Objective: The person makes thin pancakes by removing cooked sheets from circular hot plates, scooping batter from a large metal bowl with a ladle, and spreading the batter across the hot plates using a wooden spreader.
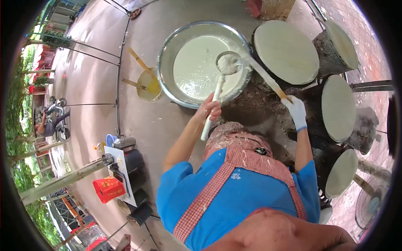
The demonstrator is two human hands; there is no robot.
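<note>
Evidently the work is partway: four pale rounds [287, 52] look already spread at the right — done or cooking, I can't judge which — while plenty of batter [190, 62] remains in the basin [165, 56]. The left hand [209, 109] grips a white handle [217, 90], the gloved right hand [296, 111] a wooden-ended stick [274, 85]; a laden ladle [229, 63] (whose handle is unclear) sits above the batter.
</note>
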